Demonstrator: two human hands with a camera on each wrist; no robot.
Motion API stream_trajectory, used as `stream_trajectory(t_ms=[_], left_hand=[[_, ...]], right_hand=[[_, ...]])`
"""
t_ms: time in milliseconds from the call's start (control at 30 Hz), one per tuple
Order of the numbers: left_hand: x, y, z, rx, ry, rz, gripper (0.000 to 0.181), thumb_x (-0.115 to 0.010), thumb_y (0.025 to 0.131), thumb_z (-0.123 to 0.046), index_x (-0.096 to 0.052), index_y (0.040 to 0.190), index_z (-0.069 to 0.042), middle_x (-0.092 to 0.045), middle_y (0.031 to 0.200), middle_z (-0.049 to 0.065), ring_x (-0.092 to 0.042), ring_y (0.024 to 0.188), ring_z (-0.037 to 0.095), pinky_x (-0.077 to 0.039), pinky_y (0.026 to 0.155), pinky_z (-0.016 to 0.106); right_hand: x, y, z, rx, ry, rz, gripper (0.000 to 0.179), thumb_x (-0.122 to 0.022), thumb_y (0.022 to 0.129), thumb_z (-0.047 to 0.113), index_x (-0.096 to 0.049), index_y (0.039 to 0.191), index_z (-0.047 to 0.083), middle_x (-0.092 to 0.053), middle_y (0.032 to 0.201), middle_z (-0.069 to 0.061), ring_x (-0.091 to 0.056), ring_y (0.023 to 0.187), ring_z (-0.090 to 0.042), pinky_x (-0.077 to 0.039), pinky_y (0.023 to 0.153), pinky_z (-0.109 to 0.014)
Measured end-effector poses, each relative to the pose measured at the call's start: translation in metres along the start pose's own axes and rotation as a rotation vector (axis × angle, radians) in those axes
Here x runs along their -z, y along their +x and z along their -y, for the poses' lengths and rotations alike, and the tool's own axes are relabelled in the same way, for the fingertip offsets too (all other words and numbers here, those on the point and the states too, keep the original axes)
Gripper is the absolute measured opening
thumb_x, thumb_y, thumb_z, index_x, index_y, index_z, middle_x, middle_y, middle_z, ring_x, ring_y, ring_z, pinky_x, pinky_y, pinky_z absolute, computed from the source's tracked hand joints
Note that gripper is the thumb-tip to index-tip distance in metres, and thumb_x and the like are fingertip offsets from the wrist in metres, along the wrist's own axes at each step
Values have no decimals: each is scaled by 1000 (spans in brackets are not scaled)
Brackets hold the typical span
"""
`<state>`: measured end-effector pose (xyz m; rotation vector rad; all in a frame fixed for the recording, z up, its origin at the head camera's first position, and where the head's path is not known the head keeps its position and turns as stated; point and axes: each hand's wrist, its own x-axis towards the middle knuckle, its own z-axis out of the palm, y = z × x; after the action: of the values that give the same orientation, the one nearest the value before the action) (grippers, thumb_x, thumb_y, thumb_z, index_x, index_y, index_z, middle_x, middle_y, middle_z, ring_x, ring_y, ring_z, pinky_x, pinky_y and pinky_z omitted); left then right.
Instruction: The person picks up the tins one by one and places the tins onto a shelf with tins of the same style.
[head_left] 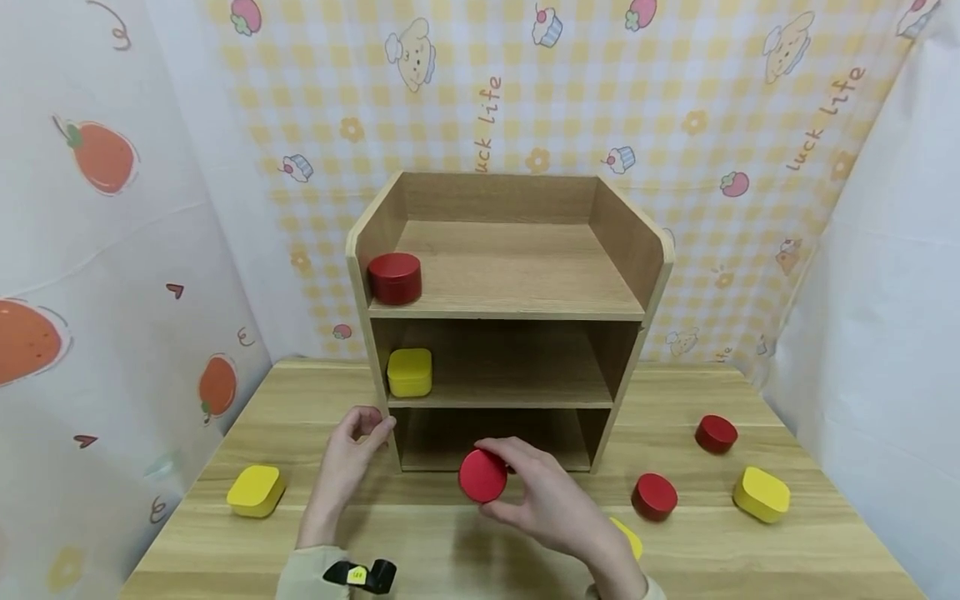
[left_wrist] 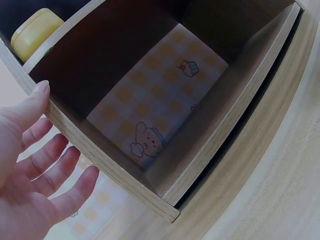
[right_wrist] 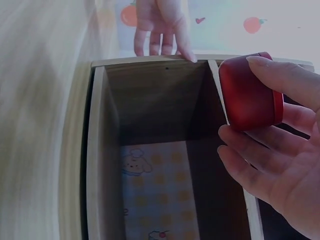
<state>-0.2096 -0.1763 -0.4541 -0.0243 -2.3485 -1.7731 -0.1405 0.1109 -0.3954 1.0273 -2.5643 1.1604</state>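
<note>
My right hand point(head_left: 543, 500) pinches a round red tin point(head_left: 482, 476) between thumb and fingers, its flat lid facing the head camera. The tin is in front of the lowest compartment of a wooden shelf point(head_left: 506, 315). Beside the shelf's left side panel is my left hand point(left_wrist: 35, 165), fingers spread loosely and holding nothing, with the thumb tip right at the panel's front edge. Another round red tin point(head_left: 395, 278) stands at the left end of the top shelf. Below it, a yellow rounded-square tin point(head_left: 409, 372) sits at the left of the middle compartment.
A yellow tin point(head_left: 256, 491) lies on the wooden table point(head_left: 420, 550) at left. To the right are two red tins point(head_left: 716, 434) and a yellow tin point(head_left: 761, 495). One more yellow tin point(head_left: 627, 537) is partly hidden by my right forearm. Patterned cloth point(head_left: 525, 100) hangs behind the shelf.
</note>
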Motion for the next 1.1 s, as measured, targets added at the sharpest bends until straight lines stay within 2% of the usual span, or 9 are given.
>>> stream_trajectory(t_ms=[200, 500, 767, 1100], left_hand=[[-4, 5, 1, 1, -59, 3, 27, -69, 93, -19, -56, 108, 0, -59, 97, 11, -57, 85, 13, -56, 77, 32], [-3, 5, 4, 5, -49, 4, 30, -69, 94, -24, -56, 107, 0, -58, 96, 10, -58, 84, 15, -55, 76, 32], [-4, 6, 3, -2, -47, 12, 31, -69, 93, -26, -55, 105, -1, -58, 95, 10, -58, 83, 15, -55, 76, 33], [-5, 6, 3, -6, -57, 9, 31, -69, 93, -25, -56, 106, -1, -58, 95, 9, -59, 83, 15, -55, 75, 32]], right_hand=[[2, -1, 2, 18, -15, -25, 59, -82, 80, 16, -55, 133, 14, -58, 123, 9, -58, 107, -7, -52, 89, -25], [2, -1, 10, 73, -11, -34, 59, -82, 80, 13, -54, 133, 13, -56, 126, 7, -57, 110, -8, -51, 89, -23], [4, 0, 15, 119, -51, -101, 60, -83, 78, 10, -55, 131, 12, -56, 127, 4, -56, 111, -10, -52, 88, -23], [25, 9, 22, 166, -100, -138, 60, -83, 78, 8, -55, 131, 9, -59, 124, 2, -58, 109, -11, -52, 88, -25]])
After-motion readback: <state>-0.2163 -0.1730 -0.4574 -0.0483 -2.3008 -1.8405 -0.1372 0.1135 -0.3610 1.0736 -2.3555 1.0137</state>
